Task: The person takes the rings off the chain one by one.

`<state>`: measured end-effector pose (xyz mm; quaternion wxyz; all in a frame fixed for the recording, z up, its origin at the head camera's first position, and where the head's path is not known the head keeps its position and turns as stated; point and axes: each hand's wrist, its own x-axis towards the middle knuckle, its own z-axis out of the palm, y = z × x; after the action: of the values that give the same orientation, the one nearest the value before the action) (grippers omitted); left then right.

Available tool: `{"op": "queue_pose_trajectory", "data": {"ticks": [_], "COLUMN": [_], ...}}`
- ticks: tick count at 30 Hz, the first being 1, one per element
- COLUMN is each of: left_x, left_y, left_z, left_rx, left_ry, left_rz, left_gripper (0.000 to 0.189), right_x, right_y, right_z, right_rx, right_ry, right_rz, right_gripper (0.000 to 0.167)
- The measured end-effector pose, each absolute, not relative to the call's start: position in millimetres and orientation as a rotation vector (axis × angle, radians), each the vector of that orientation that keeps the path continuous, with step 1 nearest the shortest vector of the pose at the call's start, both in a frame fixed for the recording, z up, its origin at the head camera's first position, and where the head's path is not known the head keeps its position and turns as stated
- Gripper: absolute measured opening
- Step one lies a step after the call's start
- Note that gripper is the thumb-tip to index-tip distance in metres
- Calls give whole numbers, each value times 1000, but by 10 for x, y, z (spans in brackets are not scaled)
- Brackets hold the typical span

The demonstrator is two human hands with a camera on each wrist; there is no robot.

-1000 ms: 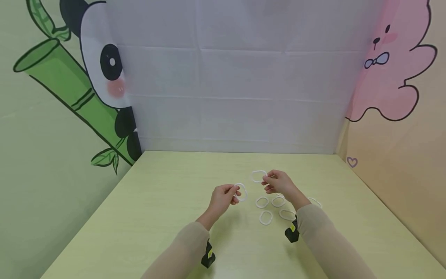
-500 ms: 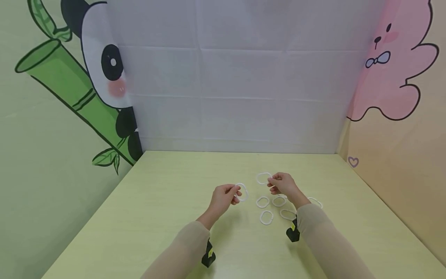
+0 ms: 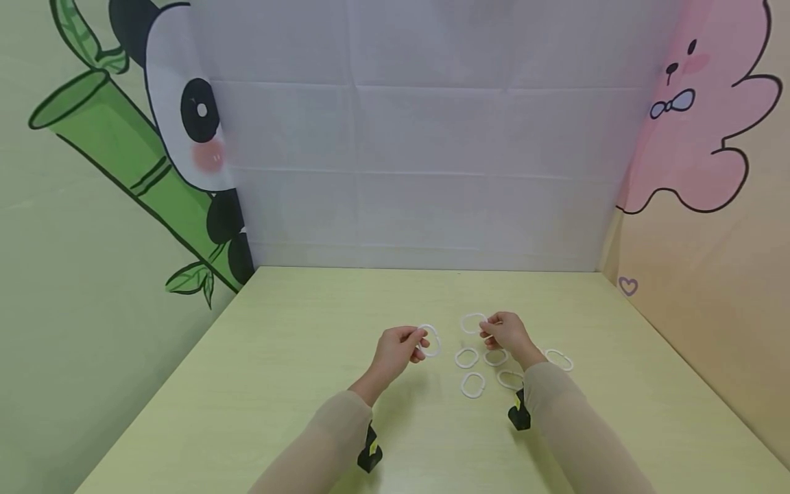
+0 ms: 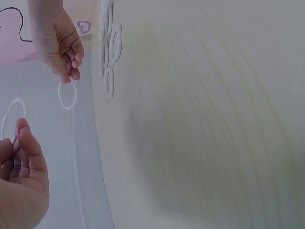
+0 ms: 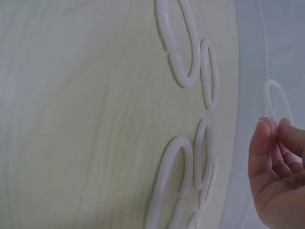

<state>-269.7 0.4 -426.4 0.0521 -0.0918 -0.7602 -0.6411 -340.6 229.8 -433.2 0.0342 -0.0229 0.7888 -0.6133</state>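
Note:
Between thumb and fingertips my left hand pinches a white oval plastic ring, raised above the table. To its right, my right hand pinches a second white plastic ring by its near edge. The right wrist view shows this ring upright against the pale backdrop, its lower end hidden in the fingers. Several similar rings lie below the right hand, among them one at the left and one nearer. A small split shows in the side of a large ring in the right wrist view.
One ring lies apart, right of the right wrist. The pale yellow table meets a white sheet at the back. Painted walls stand on both sides. Black wrist mounts hang under both sleeves.
My right hand has moved to the right and slightly nearer, lowering its ring toward the rings on the table. My left hand and its ring stay almost still.

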Motion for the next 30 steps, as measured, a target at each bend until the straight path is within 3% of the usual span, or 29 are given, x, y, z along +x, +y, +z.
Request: {"op": "queue_pose_trajectory", "data": {"ticks": [30], "left_x": [-2713], "left_y": [21], "left_z": [-4284], "left_rx": [-272], "left_ry": [-2310], "left_rz": [-1923], "left_gripper": [24], "right_x": [-3553], "right_y": [2318], "right_z": [-4546], "right_rx": [8], "right_ry": [2714], "right_rz": [-1556], "right_gripper": [13]}}
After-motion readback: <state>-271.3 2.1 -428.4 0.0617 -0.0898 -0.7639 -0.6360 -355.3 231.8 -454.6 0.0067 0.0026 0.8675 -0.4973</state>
